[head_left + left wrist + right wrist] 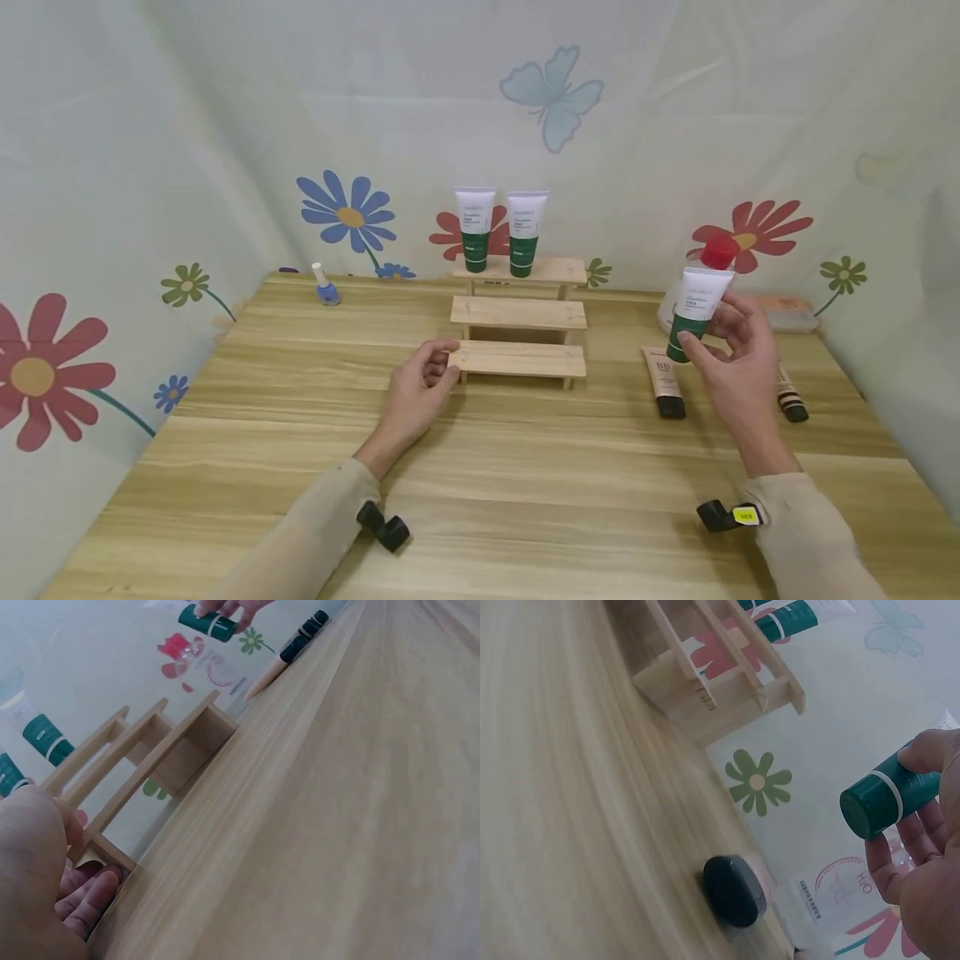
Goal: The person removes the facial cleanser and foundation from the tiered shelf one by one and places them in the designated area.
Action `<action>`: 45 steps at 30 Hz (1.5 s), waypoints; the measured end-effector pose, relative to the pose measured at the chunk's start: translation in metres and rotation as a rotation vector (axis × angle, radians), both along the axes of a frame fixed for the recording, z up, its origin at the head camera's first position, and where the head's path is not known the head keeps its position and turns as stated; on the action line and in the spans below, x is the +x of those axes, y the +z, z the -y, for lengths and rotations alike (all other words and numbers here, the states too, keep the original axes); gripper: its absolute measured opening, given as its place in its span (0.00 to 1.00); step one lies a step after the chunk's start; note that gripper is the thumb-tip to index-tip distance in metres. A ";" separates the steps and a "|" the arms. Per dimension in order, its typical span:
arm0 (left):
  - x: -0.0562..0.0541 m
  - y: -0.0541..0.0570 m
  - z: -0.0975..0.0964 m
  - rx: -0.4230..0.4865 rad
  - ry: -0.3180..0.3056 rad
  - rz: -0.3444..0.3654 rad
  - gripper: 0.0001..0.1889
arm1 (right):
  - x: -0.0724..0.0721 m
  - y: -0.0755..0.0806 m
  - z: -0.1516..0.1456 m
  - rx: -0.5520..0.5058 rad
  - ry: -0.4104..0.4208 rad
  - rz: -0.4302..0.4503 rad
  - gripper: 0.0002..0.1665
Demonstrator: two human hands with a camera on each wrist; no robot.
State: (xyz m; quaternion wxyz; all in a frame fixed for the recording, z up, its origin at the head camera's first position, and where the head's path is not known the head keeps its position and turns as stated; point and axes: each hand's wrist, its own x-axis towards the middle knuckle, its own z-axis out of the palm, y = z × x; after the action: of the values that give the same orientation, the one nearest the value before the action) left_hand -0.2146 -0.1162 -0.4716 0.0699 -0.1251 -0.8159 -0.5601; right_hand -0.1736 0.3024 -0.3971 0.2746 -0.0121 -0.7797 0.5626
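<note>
My right hand (738,358) pinches a white and green cosmetic tube (697,308) between thumb and fingers, its green cap end pointing down. In the right wrist view the tube's green cap (874,802) hangs above the table. At the front left corner of a three-step wooden rack (517,358), my left hand (420,387) grips the lowest step's end. The left wrist view shows the thumb over the step and fingers (94,900) curled below it. Two matching tubes, one on the left (476,229) and one on the right (525,233), stand upright on the top step.
A beige BB cream tube (666,383) lies below the held tube. Behind it stands a clear bottle with a red cap (718,252). A striped dark-capped tube (792,400) and a flat orange-topped box (783,315) are at the right. Blue nail polish (326,290) stands back left.
</note>
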 end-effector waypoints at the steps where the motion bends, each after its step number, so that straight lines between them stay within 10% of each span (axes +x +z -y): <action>1: 0.000 0.000 0.000 -0.001 -0.001 0.001 0.18 | 0.001 -0.002 -0.002 0.006 -0.004 0.005 0.42; 36: 0.001 0.000 0.001 -0.011 -0.001 -0.005 0.18 | 0.093 -0.037 -0.078 -0.191 -0.067 0.105 0.46; 45: 0.000 -0.001 -0.001 -0.001 -0.008 -0.002 0.18 | 0.125 -0.042 -0.099 -0.045 -0.103 0.206 0.46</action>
State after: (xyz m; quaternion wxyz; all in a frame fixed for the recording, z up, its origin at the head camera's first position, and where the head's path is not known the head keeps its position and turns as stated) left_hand -0.2144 -0.1157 -0.4725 0.0684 -0.1288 -0.8157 -0.5598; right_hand -0.0487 0.4009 -0.4391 0.2213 -0.1161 -0.7891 0.5611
